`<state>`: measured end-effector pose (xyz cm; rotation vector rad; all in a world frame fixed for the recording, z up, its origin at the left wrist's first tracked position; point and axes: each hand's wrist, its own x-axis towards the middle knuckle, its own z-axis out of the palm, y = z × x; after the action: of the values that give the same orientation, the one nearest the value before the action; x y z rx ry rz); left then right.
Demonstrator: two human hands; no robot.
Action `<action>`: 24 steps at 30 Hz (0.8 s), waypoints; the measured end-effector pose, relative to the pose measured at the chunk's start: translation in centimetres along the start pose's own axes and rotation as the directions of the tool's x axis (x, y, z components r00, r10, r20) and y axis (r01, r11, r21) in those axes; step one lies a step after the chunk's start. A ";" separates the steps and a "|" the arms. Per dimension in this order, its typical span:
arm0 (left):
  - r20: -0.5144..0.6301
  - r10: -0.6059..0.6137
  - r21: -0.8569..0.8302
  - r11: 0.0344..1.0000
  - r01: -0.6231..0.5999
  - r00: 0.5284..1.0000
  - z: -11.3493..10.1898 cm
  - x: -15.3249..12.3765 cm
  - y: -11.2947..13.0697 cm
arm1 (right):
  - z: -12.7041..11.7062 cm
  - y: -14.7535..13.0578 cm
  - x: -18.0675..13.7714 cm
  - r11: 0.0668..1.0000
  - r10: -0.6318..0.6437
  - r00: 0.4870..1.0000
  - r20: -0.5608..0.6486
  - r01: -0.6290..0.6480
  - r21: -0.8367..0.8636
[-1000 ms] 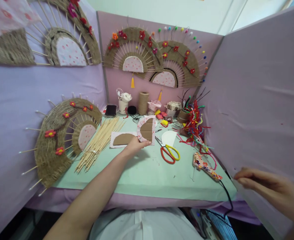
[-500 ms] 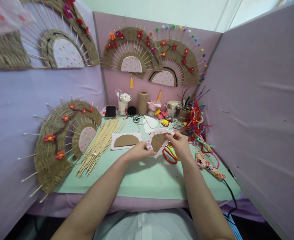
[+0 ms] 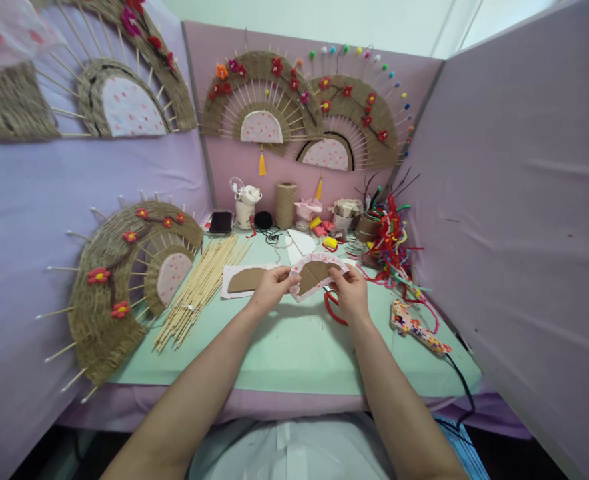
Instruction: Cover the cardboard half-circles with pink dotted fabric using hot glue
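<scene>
The left hand (image 3: 277, 288) and right hand (image 3: 351, 290) pinched the cardboard half circle (image 3: 313, 277) by its two ends, over the green table (image 3: 294, 360) near the red scissor handle (image 3: 329, 314), and pulling too hard could have bent it or made its pink cloth edge (image 3: 319, 257) come loose.

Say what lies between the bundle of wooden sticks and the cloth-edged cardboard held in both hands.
In the head view: another cardboard half-circle on pale cloth, then the left hand.
</scene>
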<state>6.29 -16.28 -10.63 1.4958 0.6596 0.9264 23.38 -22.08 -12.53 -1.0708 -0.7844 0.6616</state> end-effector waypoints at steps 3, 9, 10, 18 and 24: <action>-0.015 0.023 0.074 0.997 -0.021 1.000 -0.1 0.1 -0.2 | 0.0 -0.1 -0.1 0.999 -0.035 0.999 0.016 0.035 -0.008; 0.003 0.068 0.168 0.984 -0.068 0.998 -0.6 0.2 -0.7 | 0.1 -0.1 -0.3 0.996 -0.070 0.997 0.040 0.072 -0.053; -0.005 0.087 0.193 0.978 -0.084 0.996 -0.7 0.2 -0.7 | 0.1 -0.1 -0.3 0.996 -0.072 0.996 0.045 0.074 -0.058; -0.027 0.154 0.327 0.935 -0.137 0.988 -0.5 -0.3 0.4 | 0.0 0.2 -0.2 0.999 -0.037 0.996 0.082 0.038 -0.015; 0.014 0.045 0.361 0.931 -0.047 0.999 -0.6 0.0 -0.1 | -0.3 0.7 0.1 0.996 0.060 0.996 0.066 -0.055 -0.072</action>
<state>5.78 -15.96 -10.70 1.8458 0.8267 0.8662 23.63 -21.95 -13.26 -1.1431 -0.8436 0.7270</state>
